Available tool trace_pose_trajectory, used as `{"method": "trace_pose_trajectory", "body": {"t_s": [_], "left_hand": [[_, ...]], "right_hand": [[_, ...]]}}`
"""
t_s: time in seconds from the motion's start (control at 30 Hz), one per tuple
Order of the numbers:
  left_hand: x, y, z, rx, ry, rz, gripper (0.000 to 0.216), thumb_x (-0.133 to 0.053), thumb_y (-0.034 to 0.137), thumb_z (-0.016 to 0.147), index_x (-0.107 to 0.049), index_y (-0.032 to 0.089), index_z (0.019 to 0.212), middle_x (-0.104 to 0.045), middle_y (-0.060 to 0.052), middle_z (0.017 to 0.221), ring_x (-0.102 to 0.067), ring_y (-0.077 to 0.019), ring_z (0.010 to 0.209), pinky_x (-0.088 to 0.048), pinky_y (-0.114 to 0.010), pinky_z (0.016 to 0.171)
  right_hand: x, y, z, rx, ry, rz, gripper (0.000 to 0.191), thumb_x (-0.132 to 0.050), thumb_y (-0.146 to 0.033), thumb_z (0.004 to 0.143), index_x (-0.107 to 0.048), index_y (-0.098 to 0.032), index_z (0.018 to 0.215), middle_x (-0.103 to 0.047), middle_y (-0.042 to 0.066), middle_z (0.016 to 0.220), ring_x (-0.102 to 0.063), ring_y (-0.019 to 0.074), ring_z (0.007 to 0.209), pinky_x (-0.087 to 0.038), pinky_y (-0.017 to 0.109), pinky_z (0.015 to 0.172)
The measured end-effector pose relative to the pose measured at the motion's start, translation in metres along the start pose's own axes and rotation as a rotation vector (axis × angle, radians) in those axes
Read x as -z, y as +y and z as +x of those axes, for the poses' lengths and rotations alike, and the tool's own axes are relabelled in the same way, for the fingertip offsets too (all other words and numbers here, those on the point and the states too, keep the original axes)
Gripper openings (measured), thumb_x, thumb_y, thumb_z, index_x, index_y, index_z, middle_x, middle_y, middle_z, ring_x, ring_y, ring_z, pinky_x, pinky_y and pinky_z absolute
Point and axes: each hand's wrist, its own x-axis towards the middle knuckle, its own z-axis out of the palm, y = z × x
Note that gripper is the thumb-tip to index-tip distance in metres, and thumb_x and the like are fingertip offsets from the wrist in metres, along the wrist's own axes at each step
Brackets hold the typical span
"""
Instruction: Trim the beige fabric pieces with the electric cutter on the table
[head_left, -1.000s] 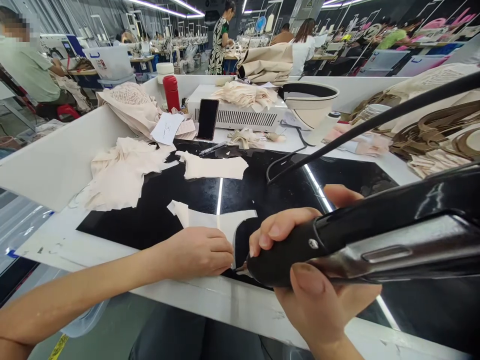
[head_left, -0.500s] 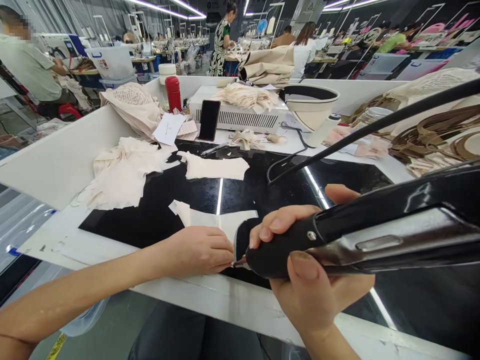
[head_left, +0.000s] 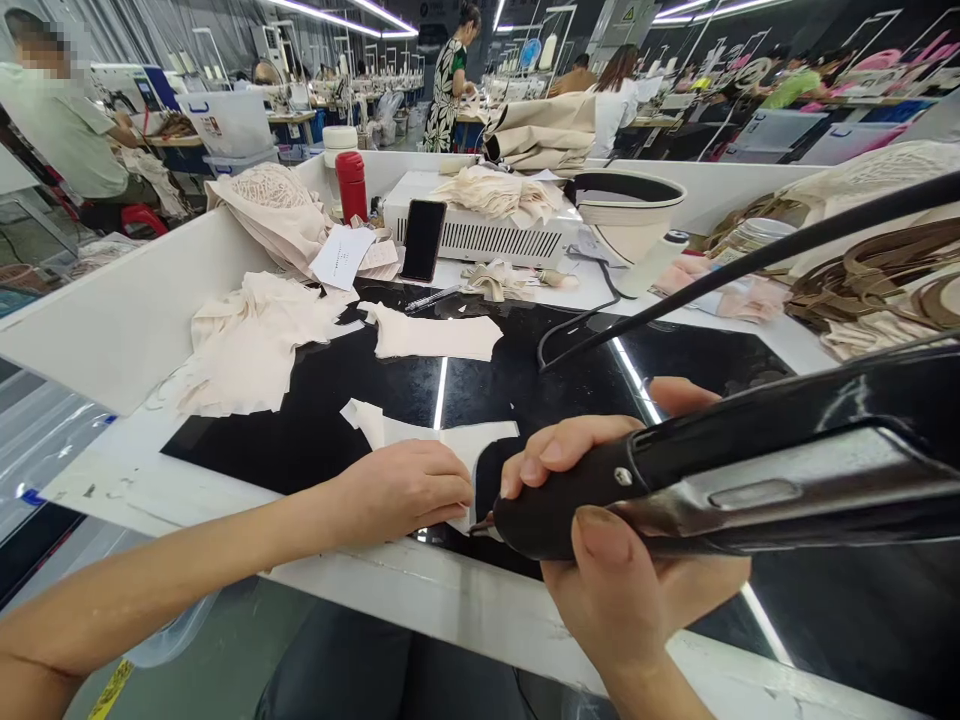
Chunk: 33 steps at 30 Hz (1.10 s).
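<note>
A seated worker's left hand (head_left: 405, 490) lies palm-down with fingers curled on a pale fabric piece (head_left: 427, 440), pinning its near edge to the glossy black work surface (head_left: 525, 370) close to the table's front rim. The forearm runs in from the lower left, bare and nearly level. The right hand (head_left: 622, 560) is wrapped around a black handheld tool (head_left: 750, 480), thumb across its near side and fingers over the top; the tool's fine tip (head_left: 480, 524) meets the fabric edge just beside the left fingertips. A black cable (head_left: 750, 255) arcs from the upper right down to the work surface.

Two single cut pieces lie flat on the black surface: the one under the hand and a second cut piece (head_left: 435, 337) farther back, well apart from it. One heap of cream fabric pieces (head_left: 247, 340) sits to the left, against the white side wall (head_left: 112, 320). At the back stand one white machine box (head_left: 487, 235) with fabric piled on top, one dark phone (head_left: 422, 240) leaning against it, one red bottle (head_left: 351, 187) and one white basin (head_left: 626, 205). Coils of brown strapping (head_left: 870, 275) lie at the right. Other people work at tables in the background.
</note>
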Motion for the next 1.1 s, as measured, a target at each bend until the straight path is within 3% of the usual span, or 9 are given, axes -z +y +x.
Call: {"method": "trace_pose_trajectory", "body": {"t_s": [0.3,0.47,0.7,1.1], "left_hand": [[-0.001,0.0,0.001,-0.076,-0.043,0.064,0.017,-0.059,0.001,0.104,-0.071,0.012,0.107,-0.073,-0.007,0.097,-0.071,-0.0194,0.094,-0.057,-0.03,0.091],[0.001,-0.003,-0.004,-0.169,-0.018,0.111,0.021,-0.052,0.007,0.11,-0.072,0.012,0.114,-0.076,-0.008,0.102,-0.073,-0.0191,0.096,-0.058,-0.031,0.094],[0.007,-0.003,-0.009,-0.263,-0.012,0.227,0.026,-0.049,0.018,0.116,-0.074,0.01,0.117,-0.08,-0.01,0.111,-0.075,-0.0163,0.108,-0.055,-0.029,0.114],[0.006,-0.003,-0.011,-0.312,0.025,0.327,0.028,-0.05,0.018,0.115,-0.076,0.007,0.116,-0.079,-0.009,0.108,-0.074,-0.0155,0.109,-0.056,-0.027,0.116]], "right_hand": [[0.001,-0.001,-0.002,-0.028,0.013,-0.008,0.05,-0.086,-0.031,0.092,-0.067,-0.034,0.138,-0.069,0.0,0.086,-0.064,0.0175,0.06,-0.058,0.033,0.049],[0.0,-0.003,-0.001,-0.053,0.039,0.005,0.048,-0.089,-0.031,0.089,-0.069,-0.033,0.133,-0.068,-0.001,0.085,-0.065,0.0165,0.061,-0.057,0.031,0.049],[0.0,-0.005,0.001,-0.075,0.03,0.016,0.05,-0.09,-0.03,0.088,-0.067,-0.029,0.132,-0.071,-0.002,0.085,-0.066,0.0158,0.065,-0.059,0.029,0.052],[-0.001,-0.007,0.001,-0.086,0.027,0.03,0.051,-0.091,-0.028,0.087,-0.065,-0.028,0.131,-0.072,-0.004,0.085,-0.067,0.0151,0.064,-0.062,0.027,0.051]]}}
